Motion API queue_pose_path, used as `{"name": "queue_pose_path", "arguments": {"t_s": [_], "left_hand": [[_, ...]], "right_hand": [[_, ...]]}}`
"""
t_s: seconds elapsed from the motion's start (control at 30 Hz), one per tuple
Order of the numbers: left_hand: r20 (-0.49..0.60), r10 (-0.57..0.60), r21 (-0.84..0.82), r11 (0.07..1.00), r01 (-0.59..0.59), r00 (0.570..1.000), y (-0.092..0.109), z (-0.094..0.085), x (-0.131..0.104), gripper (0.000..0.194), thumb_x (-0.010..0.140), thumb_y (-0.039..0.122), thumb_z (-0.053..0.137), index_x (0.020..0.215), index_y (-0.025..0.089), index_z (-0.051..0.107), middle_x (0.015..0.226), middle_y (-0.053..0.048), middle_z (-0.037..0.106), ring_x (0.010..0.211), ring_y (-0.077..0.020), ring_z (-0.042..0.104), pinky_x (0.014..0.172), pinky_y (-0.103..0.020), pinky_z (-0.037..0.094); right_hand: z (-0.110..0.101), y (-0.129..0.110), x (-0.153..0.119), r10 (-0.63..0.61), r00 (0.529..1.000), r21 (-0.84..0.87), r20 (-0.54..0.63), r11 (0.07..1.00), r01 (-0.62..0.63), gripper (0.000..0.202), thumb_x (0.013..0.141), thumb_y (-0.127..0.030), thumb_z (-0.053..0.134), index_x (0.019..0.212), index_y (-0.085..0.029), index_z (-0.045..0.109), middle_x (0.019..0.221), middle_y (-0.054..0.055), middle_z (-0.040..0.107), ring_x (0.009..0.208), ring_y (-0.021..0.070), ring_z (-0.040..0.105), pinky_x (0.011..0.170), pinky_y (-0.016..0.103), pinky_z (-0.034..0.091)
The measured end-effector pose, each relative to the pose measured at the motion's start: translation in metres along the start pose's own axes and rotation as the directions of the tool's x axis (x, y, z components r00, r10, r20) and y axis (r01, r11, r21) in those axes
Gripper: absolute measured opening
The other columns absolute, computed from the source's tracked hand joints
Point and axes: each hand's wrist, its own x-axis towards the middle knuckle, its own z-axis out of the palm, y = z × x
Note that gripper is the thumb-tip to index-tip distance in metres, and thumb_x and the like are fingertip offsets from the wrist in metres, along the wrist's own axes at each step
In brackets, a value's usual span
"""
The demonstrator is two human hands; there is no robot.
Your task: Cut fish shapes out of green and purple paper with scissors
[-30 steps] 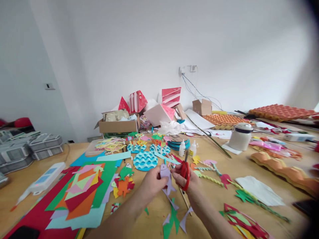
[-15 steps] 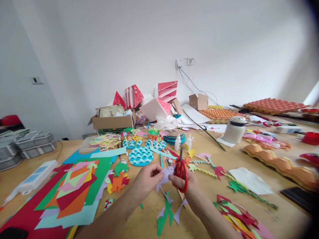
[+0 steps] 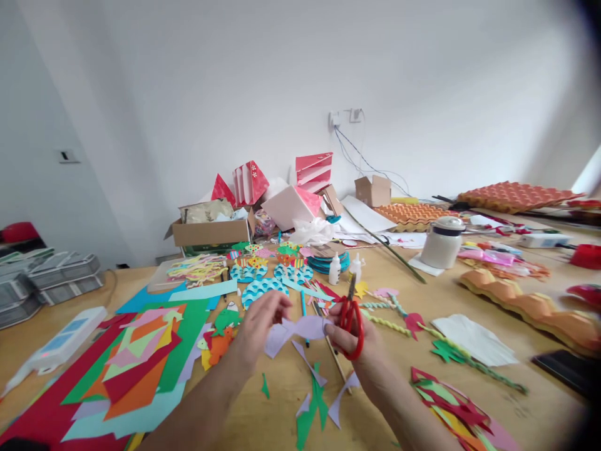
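A light purple paper fish [image 3: 307, 327] with a flared tail is stretched out between my hands. My right hand [image 3: 364, 360] grips red-handled scissors [image 3: 352, 329], blades pointing up and away. Its thumb and fingertips also pinch the fish's right end. My left hand [image 3: 263, 326] is raised beside the tail with its fingers loosely bent and apart; its thumb is hidden, and I cannot see whether it touches the paper. Below, purple scraps [image 3: 335, 407] and green scraps [image 3: 310, 413] lie on the table.
Stacked coloured paper [image 3: 141, 357] covers the left side, with cut-out animals [image 3: 225, 329] beside it. Ahead stand glue bottles [image 3: 335, 269] and blue wavy discs [image 3: 263, 288]. On the right are a white lidded jar [image 3: 441, 244], a paper scrap pile [image 3: 446, 407] and a phone [image 3: 561, 373].
My left hand has shifted left and up, its fingers no longer pinching the fish near the middle. The fish now lies stretched sideways, its tail showing. My right hand and scissors moved slightly right.
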Motion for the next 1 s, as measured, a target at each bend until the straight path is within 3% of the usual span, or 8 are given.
{"name": "queue_pose_path", "arguments": {"t_s": [0.07,0.13,0.17,0.23,0.33,0.6,0.77,1.0], "left_hand": [[-0.146,-0.008,-0.223,0.974,-0.025,0.989,-0.008,0.003,0.000,0.021,0.078,0.036,0.047,0.077,0.016,0.056,0.067,-0.001,0.055,0.064,-0.0133,0.052,0.063,-0.025,0.040],[-0.142,-0.093,-0.298,0.953,0.048,0.985,-0.020,0.010,-0.002,0.013,0.074,0.029,0.052,0.076,0.017,0.054,0.066,0.000,0.055,0.061,-0.0120,0.051,0.060,-0.024,0.040],[-0.087,-0.120,-0.293,0.952,0.090,0.989,-0.026,0.016,-0.002,0.010,0.070,0.025,0.056,0.075,0.017,0.054,0.066,0.001,0.054,0.061,-0.0111,0.051,0.059,-0.022,0.039],[0.069,-0.105,-0.256,0.959,0.120,0.992,-0.034,0.028,-0.005,0.024,0.062,0.024,0.064,0.083,0.017,0.057,0.069,0.000,0.057,0.065,-0.0129,0.052,0.059,-0.023,0.040],[0.120,-0.049,-0.203,0.976,0.073,0.992,-0.035,0.041,-0.008,0.029,0.062,0.033,0.066,0.082,0.015,0.057,0.068,-0.002,0.059,0.063,-0.0141,0.053,0.057,-0.024,0.039],[0.005,-0.069,-0.013,0.998,0.069,0.998,-0.027,0.035,-0.009,0.013,0.069,0.029,0.056,0.065,0.018,0.049,0.056,0.003,0.050,0.051,-0.0112,0.049,0.054,-0.024,0.039],[0.051,-0.040,0.005,0.999,0.039,0.998,-0.023,0.035,-0.014,0.015,0.074,0.029,0.048,0.063,0.017,0.049,0.055,0.003,0.049,0.054,-0.0117,0.048,0.056,-0.024,0.039],[-0.059,-0.079,0.054,0.995,0.082,0.995,-0.007,0.032,-0.011,0.013,0.063,0.028,0.053,0.056,0.017,0.049,0.050,0.004,0.045,0.050,-0.0102,0.042,0.050,-0.022,0.033]], "right_hand": [[0.000,0.003,0.001,-0.028,0.998,0.046,-0.054,0.998,0.030,0.032,0.058,-0.026,0.075,0.078,-0.019,0.051,0.055,-0.008,0.053,0.046,0.0074,0.045,0.046,0.019,0.032],[0.000,0.006,0.002,-0.042,0.995,0.085,-0.093,0.995,0.050,0.030,0.060,-0.026,0.073,0.077,-0.020,0.050,0.054,-0.009,0.051,0.046,0.0072,0.046,0.046,0.018,0.032],[0.001,0.007,0.003,-0.043,0.993,0.102,-0.106,0.993,0.054,0.029,0.060,-0.026,0.073,0.077,-0.020,0.050,0.053,-0.009,0.052,0.046,0.0073,0.047,0.046,0.018,0.032],[0.004,0.011,0.003,-0.038,0.993,0.127,-0.116,0.991,0.052,0.030,0.058,-0.026,0.074,0.075,-0.020,0.049,0.052,-0.008,0.054,0.046,0.0084,0.050,0.047,0.019,0.034],[0.009,0.016,0.002,-0.020,0.995,0.147,-0.095,0.989,0.034,0.037,0.051,-0.029,0.077,0.071,-0.020,0.048,0.049,-0.007,0.056,0.044,0.0113,0.053,0.046,0.022,0.038],[0.020,0.016,-0.007,0.021,1.000,0.113,0.013,0.993,-0.022,0.035,0.050,-0.031,0.079,0.067,-0.020,0.051,0.045,-0.005,0.058,0.041,0.0122,0.053,0.039,0.020,0.032],[0.021,0.018,-0.008,0.019,0.999,0.117,0.049,0.993,-0.025,0.040,0.049,-0.035,0.080,0.068,-0.020,0.049,0.044,-0.007,0.056,0.039,0.0102,0.051,0.040,0.019,0.033],[0.019,0.019,-0.012,0.060,0.985,0.031,0.159,0.997,-0.066,0.038,0.054,-0.036,0.078,0.070,-0.018,0.049,0.048,-0.007,0.055,0.037,0.0072,0.048,0.038,0.017,0.032]]}}
